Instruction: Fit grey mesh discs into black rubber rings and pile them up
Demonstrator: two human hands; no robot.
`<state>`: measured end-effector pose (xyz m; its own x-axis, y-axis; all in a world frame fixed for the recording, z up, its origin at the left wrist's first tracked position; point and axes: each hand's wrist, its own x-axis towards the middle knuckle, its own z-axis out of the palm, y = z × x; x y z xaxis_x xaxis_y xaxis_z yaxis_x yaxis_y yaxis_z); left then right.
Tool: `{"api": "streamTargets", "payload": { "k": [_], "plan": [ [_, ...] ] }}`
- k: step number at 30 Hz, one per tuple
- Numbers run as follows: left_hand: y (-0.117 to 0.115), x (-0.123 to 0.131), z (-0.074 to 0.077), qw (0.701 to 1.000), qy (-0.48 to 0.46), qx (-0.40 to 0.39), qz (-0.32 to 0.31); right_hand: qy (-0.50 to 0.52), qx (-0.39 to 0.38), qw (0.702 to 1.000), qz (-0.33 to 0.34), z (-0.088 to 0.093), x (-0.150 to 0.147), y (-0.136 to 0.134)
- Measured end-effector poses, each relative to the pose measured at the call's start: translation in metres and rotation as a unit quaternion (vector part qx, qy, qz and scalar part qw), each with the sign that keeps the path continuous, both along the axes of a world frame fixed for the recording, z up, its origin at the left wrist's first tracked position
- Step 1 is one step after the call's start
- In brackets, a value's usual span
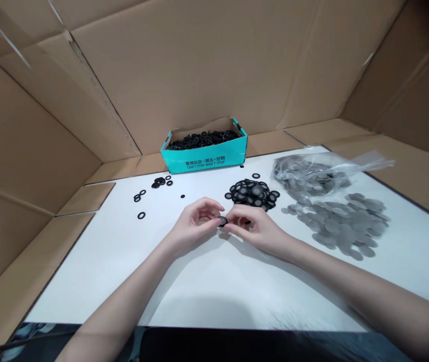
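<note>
1. Count: two hands, left hand (pixel 195 223) and right hand (pixel 256 227); one black ring (pixel 222 221) with a grey centre between them.
2. Left of the fingers I count four loose rings (pixel 141 215); farther out, two more rings (pixel 169 183) beside one small cluster (pixel 157 183).
3. Beyond the fingers: one turquoise box (pixel 206 162) of black rings and one pile of grey-centred rings (pixel 255 191), too many to count.
4. Right of the fingers: one clear plastic bag (pixel 312 173) of grey discs, and one spread of loose grey discs (pixel 344 226); overlap defeats counting.
5. Obscured: the left hand's curled fingers are partly hidden; a dark piece under the right fingers is unidentifiable. Both forearms are cut off by the frame.
6. Right thumb and index are closed on the ring's right edge. Left thumb touches its left side, index tip apart above; left grip cannot be told.
</note>
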<state>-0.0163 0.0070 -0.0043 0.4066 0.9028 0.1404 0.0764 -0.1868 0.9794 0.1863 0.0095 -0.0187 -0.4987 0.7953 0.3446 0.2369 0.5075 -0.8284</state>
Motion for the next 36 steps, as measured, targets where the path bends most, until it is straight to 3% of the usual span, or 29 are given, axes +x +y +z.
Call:
{"api": "streamTargets", "payload": {
  "k": [8, 18, 36],
  "plan": [
    [-0.0018, 0.0015, 0.0009, 0.995, 0.065, 0.078, -0.009, -0.009, 0.003, 1.0, -0.008, -0.0019, 0.0006, 0.0005],
    [-0.0025, 0.0011, 0.0093, 0.989, 0.108, 0.089, -0.037, -0.006, 0.026, 1.0, -0.003, -0.0024, 0.0012, 0.0015],
    [-0.0027, 0.0001, 0.0098, 0.967, 0.186, 0.166, -0.044, -0.008, 0.047, 0.999, 0.003, -0.0056, 0.0017, 0.0024]
  ]
}}
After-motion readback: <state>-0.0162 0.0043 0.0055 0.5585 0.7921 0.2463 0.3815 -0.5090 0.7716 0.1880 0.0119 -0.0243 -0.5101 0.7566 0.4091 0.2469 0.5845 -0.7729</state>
